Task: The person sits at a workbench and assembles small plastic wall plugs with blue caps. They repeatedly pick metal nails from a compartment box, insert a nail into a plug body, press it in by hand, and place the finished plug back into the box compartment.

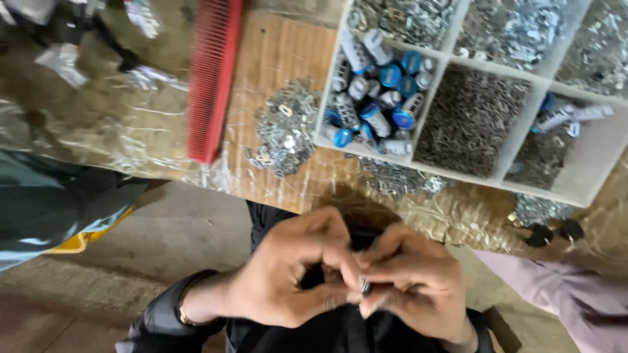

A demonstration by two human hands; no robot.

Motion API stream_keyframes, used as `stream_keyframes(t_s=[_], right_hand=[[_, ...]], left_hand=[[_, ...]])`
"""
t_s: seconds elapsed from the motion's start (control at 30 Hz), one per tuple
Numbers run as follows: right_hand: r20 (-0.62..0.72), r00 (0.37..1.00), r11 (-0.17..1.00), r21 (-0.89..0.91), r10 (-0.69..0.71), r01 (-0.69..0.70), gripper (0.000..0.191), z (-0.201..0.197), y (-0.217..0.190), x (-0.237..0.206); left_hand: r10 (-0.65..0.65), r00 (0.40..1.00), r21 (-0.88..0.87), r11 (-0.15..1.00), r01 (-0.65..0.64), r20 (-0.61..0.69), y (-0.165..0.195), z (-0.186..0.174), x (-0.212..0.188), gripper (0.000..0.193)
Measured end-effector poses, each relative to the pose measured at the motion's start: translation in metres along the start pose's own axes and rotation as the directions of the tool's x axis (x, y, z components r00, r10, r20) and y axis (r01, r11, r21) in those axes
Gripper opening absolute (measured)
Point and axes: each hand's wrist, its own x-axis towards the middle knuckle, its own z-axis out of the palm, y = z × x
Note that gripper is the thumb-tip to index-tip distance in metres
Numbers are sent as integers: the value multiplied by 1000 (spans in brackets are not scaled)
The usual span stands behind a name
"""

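Over a bare concrete floor, both hands, left and right, pinch one small metal part between closed fingertips just below a plastic-covered cardboard bench bearing a white divided tray, loose metal piles and a red comb-like strip.

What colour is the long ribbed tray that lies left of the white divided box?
Red; the ribbed tray shows best in the head view.

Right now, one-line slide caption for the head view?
Both hands, left hand and right hand, pinch a small metal part below a white divided tray.
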Motion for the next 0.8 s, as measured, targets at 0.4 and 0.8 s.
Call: stream_keyframes(t_s=[0.4,0.8], right_hand=[[-215,974,945,326,73,1,34,-4,0,-13],[-239,969,930,366,62,30,36,-9,-2,-17]], left_hand=[[443,868,955,279,105,-225,-11,4,4,63],[371,907,975,169,144,-199,-12,9,-4,65]])
